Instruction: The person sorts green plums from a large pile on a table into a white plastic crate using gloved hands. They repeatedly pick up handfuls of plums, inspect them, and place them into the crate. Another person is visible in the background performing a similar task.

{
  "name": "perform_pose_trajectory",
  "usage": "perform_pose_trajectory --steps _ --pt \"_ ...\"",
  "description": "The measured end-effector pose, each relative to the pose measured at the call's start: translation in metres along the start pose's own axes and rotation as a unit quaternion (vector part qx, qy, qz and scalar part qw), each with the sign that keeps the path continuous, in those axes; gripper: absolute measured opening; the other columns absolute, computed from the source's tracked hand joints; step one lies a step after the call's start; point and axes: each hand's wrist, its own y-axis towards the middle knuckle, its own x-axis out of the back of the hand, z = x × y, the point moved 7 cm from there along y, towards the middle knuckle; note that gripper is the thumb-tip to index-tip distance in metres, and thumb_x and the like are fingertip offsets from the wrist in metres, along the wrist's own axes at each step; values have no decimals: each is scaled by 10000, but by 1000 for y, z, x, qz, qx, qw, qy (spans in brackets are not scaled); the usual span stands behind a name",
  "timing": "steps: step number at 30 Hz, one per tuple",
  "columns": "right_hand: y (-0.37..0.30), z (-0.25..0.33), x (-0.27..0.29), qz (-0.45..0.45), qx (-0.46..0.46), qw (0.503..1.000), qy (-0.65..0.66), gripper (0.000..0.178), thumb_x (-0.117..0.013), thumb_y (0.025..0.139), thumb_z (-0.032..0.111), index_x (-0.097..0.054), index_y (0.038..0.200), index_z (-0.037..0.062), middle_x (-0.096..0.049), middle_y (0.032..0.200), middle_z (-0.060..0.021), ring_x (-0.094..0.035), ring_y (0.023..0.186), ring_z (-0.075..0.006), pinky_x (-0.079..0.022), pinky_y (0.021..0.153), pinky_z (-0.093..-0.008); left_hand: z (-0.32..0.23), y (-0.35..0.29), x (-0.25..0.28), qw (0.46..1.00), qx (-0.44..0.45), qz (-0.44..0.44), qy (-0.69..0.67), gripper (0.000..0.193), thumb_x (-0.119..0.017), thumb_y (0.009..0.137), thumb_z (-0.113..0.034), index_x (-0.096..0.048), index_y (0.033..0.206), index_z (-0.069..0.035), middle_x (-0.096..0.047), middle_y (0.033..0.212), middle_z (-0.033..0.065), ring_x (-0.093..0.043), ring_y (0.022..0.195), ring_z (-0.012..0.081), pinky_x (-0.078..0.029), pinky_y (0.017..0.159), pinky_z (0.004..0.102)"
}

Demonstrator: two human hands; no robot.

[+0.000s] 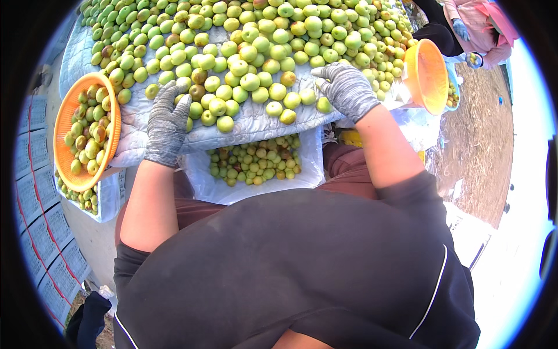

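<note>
A heap of green jujubes, some with brown patches, covers a pale blue quilted cloth on the table. My left hand, in a grey knit glove, rests at the heap's near left edge. Its thumb and fingers are apart, beside a few fruits, with none seen in it. Over the near right part of the heap is my right hand, gloved alike, fingers stretched leftward and apart. A loose jujube lies just under its thumb side; nothing shows in its grasp. The palms of both hands are hidden.
An orange basket with jujubes stands at the left edge, another orange basket at the right. Below the table edge, a white-lined crate holds jujubes. Stacked printed cartons line the left. A co-worker in pink is at far right.
</note>
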Motion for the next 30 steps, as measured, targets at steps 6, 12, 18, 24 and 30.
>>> perform_pose_trajectory --steps 6,12,18,24,30 --pt "55 20 -55 -24 -47 996 -72 262 -677 926 298 -753 1085 104 -722 1042 -151 -683 1029 -323 -534 930 -451 -1 -7 4 999 -28 -31 0 374 -704 946 -230 -667 1252 -18 -605 1391 204 -561 1309 358 -418 1137 433" --pt "27 11 -11 -54 -72 995 45 201 -710 905 278 -757 966 92 -729 978 -139 -704 945 -306 -545 885 -436 2 0 0 1000 -16 -15 5 378 -702 949 -245 -668 1248 -17 -602 1389 212 -560 1310 362 -417 1138 441" --pt "49 27 -39 21 -56 997 -57 321 -669 939 369 -754 1143 136 -717 1135 -134 -687 1081 -305 -536 952 -452 1 1 -3 999 -4 -13 33 388 -691 958 -276 -664 1265 -41 -587 1405 214 -553 1320 366 -412 1143 441" --pt "64 33 -51 -19 -82 996 -36 263 -674 924 327 -768 1019 100 -739 1024 -159 -706 979 -337 -554 907 -457 -3 -3 -1 999 -25 -30 28 352 -706 939 -243 -680 1241 -65 -588 1412 196 -547 1329 357 -408 1148 428" --pt "53 24 -38 -57 -106 993 -13 229 -630 938 287 -752 981 98 -735 994 -159 -703 955 -342 -559 870 -463 -4 -1 -1 999 -16 -19 23 353 -704 938 -241 -680 1242 -65 -589 1414 191 -549 1327 357 -414 1144 428"
